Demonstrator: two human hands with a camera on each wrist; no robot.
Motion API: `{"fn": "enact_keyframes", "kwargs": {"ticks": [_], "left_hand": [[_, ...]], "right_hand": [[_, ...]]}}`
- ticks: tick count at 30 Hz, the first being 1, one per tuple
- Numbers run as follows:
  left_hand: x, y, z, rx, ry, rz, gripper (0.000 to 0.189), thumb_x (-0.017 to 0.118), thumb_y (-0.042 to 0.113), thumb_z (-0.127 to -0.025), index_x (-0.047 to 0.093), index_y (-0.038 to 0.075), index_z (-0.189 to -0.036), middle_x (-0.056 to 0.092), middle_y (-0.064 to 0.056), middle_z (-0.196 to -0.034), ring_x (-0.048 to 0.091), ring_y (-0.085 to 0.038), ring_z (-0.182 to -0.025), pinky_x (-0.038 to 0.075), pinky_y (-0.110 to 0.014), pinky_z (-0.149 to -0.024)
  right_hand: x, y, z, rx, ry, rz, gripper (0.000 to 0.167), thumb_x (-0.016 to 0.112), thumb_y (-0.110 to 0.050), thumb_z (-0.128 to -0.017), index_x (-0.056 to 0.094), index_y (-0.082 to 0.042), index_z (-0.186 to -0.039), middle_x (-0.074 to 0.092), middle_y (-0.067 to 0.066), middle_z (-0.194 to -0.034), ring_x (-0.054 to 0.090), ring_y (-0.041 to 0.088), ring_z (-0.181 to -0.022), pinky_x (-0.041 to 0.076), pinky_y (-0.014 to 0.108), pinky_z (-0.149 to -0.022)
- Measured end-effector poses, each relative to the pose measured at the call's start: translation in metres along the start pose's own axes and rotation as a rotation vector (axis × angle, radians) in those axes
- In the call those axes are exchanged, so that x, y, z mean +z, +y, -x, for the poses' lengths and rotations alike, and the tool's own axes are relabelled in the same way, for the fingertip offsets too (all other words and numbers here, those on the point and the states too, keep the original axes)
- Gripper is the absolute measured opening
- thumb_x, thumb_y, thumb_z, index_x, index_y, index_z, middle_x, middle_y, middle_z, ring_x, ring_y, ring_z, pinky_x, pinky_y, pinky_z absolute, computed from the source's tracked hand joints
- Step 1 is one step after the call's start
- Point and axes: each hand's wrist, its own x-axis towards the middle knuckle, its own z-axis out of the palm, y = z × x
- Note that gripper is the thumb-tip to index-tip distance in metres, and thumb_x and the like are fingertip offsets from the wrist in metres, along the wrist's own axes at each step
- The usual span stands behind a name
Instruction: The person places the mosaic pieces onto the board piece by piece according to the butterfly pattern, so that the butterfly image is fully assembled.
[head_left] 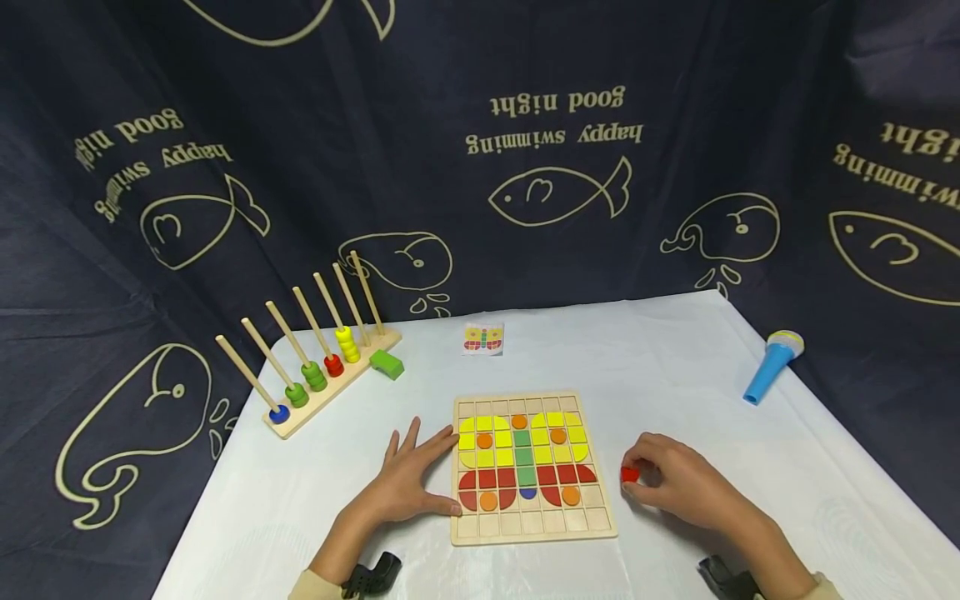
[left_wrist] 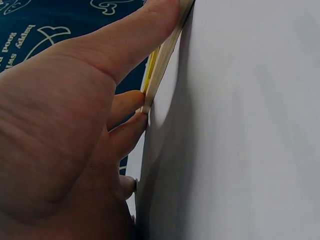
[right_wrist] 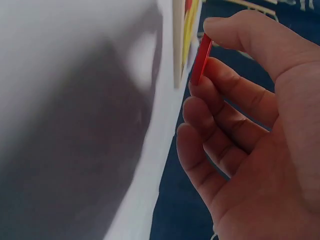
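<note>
A wooden grid board (head_left: 532, 523) lies on the white table, with yellow, red, green, orange and blue tiles laid out as a butterfly. Right of the lower right orange disc (head_left: 571, 496), the cell shows bare wood. My left hand (head_left: 408, 483) is spread at the board's left side, thumb and fingertips touching its edge (left_wrist: 162, 62). Off the board's right edge, my right hand (head_left: 678, 479) pinches a small red tile (right_wrist: 201, 59) between thumb and fingers. In the head view those fingers partly cover the tile, so its full outline is hidden.
A bead-counting stand (head_left: 330, 390) with upright pegs and coloured rings is at the back left, beside a green block (head_left: 387, 364). A butterfly picture card (head_left: 483, 340) lies behind the board. Near the right table edge is a blue toy microphone (head_left: 770, 371).
</note>
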Motion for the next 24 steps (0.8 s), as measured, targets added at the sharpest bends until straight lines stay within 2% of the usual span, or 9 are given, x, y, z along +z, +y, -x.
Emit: {"fn": "enact_keyframes", "kwargs": {"ticks": [4,11,18,24], "left_hand": [[0.0,-0.001,0.001,0.002,0.002,-0.001,0.106,0.074,0.073,-0.058,0.045,0.019,-0.145,0.034,0.001,-0.153,0.001,-0.044,-0.142,-0.005,-0.064,-0.108],[0.0,-0.002,0.001,0.006,-0.001,0.006,0.106,0.074,0.072,-0.059,0.045,0.019,-0.146,0.033,0.002,-0.153,0.0,-0.043,-0.142,-0.005,-0.064,-0.108],[-0.001,-0.001,0.001,0.001,-0.005,0.011,0.105,0.075,0.071,-0.06,0.044,0.02,-0.146,0.032,0.003,-0.154,0.0,-0.042,-0.143,-0.005,-0.063,-0.108],[-0.001,-0.003,0.0,0.001,-0.009,-0.002,0.106,0.073,0.074,-0.06,0.043,0.02,-0.147,0.031,0.003,-0.154,0.0,-0.041,-0.143,-0.006,-0.063,-0.108]], "right_hand": [[0.006,-0.013,-0.003,-0.039,-0.011,0.026,0.024,0.083,-0.033,-0.072,0.067,-0.03,-0.089,0.053,-0.018,-0.081,0.048,0.006,-0.077,0.048,0.026,-0.071],[0.015,-0.025,-0.006,-0.188,-0.024,0.038,0.022,0.079,-0.035,-0.076,0.067,-0.027,-0.092,0.053,-0.02,-0.087,0.048,0.003,-0.08,0.049,0.028,-0.075],[0.023,-0.031,-0.008,-0.229,-0.046,0.037,0.021,0.078,-0.037,-0.078,0.07,-0.025,-0.093,0.053,-0.021,-0.089,0.047,0.001,-0.081,0.048,0.028,-0.075],[0.026,-0.033,-0.009,-0.274,-0.032,0.006,0.02,0.078,-0.032,-0.079,0.072,-0.023,-0.096,0.054,-0.02,-0.09,0.049,0.002,-0.08,0.048,0.028,-0.075]]}}
